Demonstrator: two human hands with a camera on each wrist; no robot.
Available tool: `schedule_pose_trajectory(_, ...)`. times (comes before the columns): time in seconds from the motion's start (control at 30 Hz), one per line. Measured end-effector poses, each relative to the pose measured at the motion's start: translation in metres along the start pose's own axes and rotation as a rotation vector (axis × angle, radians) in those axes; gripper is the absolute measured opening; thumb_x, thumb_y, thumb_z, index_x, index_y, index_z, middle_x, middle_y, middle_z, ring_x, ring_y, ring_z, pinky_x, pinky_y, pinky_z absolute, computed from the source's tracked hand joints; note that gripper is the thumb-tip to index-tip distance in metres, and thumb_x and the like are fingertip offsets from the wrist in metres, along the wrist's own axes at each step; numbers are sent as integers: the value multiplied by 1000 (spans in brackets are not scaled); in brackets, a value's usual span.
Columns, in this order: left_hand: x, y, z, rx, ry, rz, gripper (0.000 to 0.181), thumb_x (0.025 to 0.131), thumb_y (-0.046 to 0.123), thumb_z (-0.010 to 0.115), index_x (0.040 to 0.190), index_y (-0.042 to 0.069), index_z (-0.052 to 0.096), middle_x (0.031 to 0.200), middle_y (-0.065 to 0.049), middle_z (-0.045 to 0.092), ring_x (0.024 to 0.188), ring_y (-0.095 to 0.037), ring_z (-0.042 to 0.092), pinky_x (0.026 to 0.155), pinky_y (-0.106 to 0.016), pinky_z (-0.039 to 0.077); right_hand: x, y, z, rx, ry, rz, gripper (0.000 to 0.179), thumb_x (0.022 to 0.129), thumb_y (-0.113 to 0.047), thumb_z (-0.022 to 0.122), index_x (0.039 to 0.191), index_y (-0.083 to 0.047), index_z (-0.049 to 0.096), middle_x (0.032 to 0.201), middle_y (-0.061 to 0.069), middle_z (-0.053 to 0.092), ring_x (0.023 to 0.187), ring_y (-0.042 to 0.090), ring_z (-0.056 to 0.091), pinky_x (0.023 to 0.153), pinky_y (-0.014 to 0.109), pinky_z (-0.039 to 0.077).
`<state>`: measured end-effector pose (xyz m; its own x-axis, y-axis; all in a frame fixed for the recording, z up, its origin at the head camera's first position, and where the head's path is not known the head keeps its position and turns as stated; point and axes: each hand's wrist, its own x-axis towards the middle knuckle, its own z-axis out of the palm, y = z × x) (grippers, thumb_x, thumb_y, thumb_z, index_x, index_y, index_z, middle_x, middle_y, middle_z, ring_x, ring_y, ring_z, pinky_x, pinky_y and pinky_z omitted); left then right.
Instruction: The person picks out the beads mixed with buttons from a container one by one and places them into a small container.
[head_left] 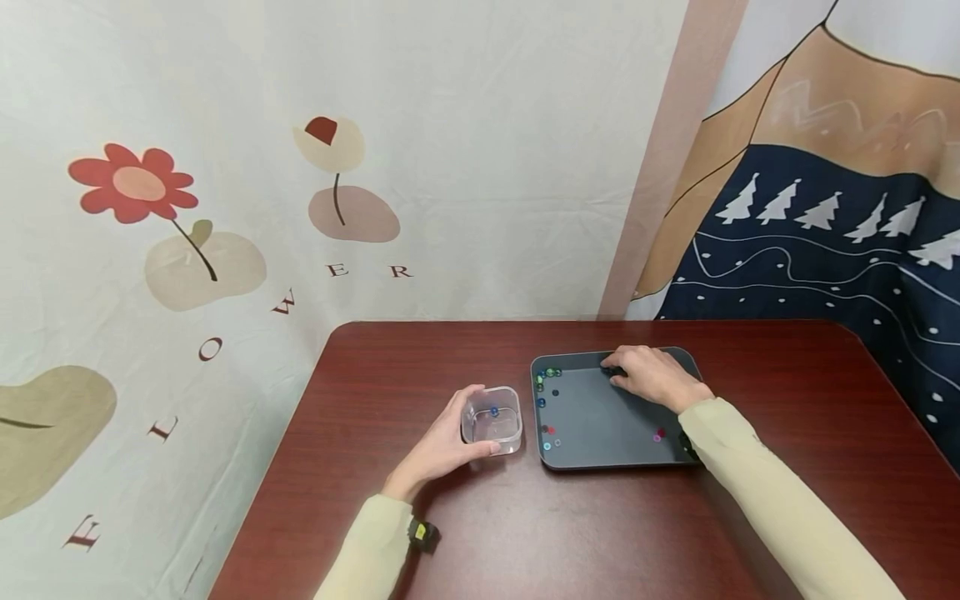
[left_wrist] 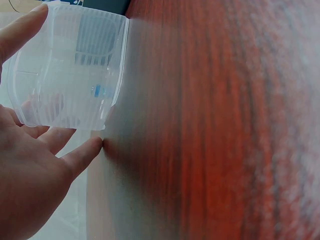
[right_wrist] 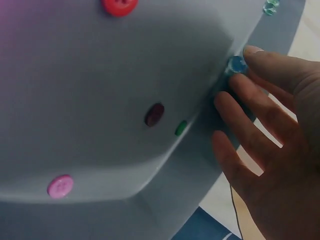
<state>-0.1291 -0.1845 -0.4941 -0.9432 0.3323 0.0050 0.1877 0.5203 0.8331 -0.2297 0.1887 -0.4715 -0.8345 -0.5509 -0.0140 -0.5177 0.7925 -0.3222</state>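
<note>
My left hand (head_left: 438, 450) holds a clear plastic box (head_left: 491, 431) on the table, thumb on the near side and fingers round the far side. A small blue bead (head_left: 494, 412) lies inside the box. To the right, my right hand (head_left: 651, 375) reaches into a grey tray (head_left: 600, 425) at its far wall. In the right wrist view, a clear blue bead (right_wrist: 236, 65) sits between the thumb and index fingertips, which pinch it. The other fingers spread loosely beside the wall. Nearby on the tray floor are a dark red button (right_wrist: 155, 114) and a green piece (right_wrist: 181, 128).
Several beads, green ones (head_left: 551, 372) among them, are gathered at the tray's left side. A pink button (right_wrist: 60, 186) and a red button (right_wrist: 120, 5) lie farther from the right hand. The brown table (head_left: 420, 358) meets a printed cloth (head_left: 487, 167) behind.
</note>
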Motion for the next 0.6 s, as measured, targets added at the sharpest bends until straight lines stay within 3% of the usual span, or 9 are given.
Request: schedule_pose_trajectory(0.6, 1, 0, 1, 7, 0, -4, 96, 78, 29, 90, 155, 13, 36, 147, -8, 47, 130, -25, 51, 111, -50, 38, -1, 2, 13, -20, 61, -37, 20, 91, -5, 78, 111, -7, 77, 104, 6, 72, 88, 19, 68, 78, 41, 58)
